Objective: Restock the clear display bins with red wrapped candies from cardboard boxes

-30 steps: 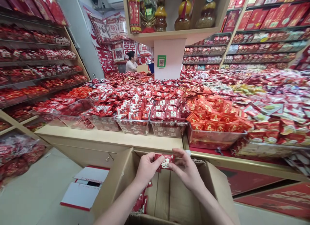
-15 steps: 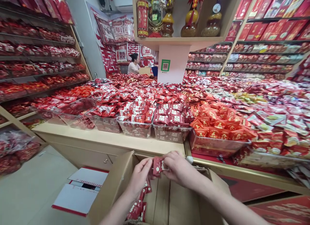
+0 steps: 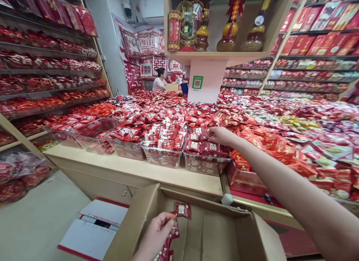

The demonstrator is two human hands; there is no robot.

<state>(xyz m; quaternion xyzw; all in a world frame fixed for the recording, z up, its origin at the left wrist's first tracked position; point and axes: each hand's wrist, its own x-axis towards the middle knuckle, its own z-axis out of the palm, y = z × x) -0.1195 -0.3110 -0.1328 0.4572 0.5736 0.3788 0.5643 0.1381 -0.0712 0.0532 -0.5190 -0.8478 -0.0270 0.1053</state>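
My left hand (image 3: 158,234) is over the left side of an open cardboard box (image 3: 238,231), its fingers curled and pinching near small dark red packets; what it holds is hard to make out. A dark red packet (image 3: 182,210) with white characters lies in the box just beyond those fingers. My right hand (image 3: 223,136) reaches across to a clear bin (image 3: 206,164) heaped with matching dark red packets. Its fingertips are pressed together on a packet at the bin's top right, partly hidden by the hand.
Neighbouring bins hold red and white packets (image 3: 165,139) and orange-red packets (image 3: 246,141). A white carton (image 3: 86,234) lies on the floor at left. A display cabinet (image 3: 215,57) overhangs the counter (image 3: 126,163). A person (image 3: 159,81) sits at the back.
My right hand has left the packet above the box and moved up to the bin of dark red packets. My left hand has lowered slightly. The view has shifted.
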